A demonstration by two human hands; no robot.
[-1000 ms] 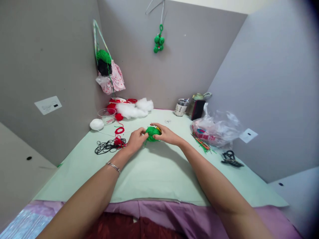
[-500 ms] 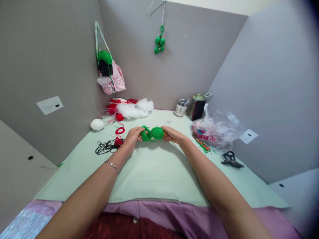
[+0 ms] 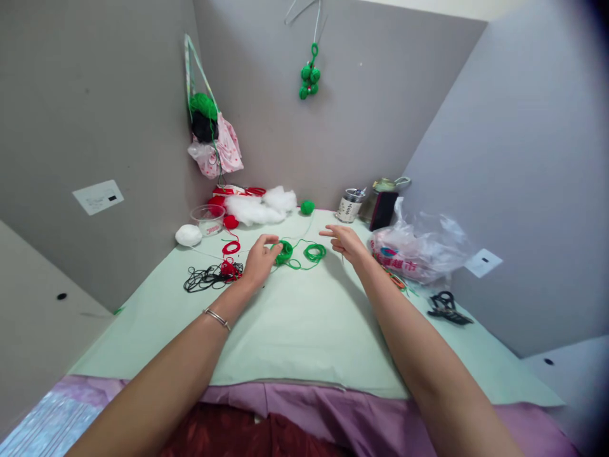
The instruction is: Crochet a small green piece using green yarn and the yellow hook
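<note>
My left hand (image 3: pixel 259 259) pinches a small coil of green cord (image 3: pixel 284 252) on the pale green table cover (image 3: pixel 295 330). A second loose loop of the same green cord (image 3: pixel 314 252) lies just right of it on the cover. My right hand (image 3: pixel 347 242) hovers to the right of that loop with its fingers spread and nothing in it. A small green yarn ball (image 3: pixel 307 207) sits far back near the wall, linked to the coils by a thin green strand.
Black cord (image 3: pixel 204 278) and red cord (image 3: pixel 229 249) lie left of my left hand. White stuffing (image 3: pixel 259 207), a clear bowl (image 3: pixel 207 219) and a white ball (image 3: pixel 188 235) sit back left. A plastic bag (image 3: pixel 419 249), tin (image 3: pixel 349 205) and black clip (image 3: pixel 447 307) are right. Green balls (image 3: pixel 309 79) hang above.
The green ball left my right hand and now rests far back by the wall, with cord trailing to loops on the cover. My right hand opened. My left hand still holds a coil.
</note>
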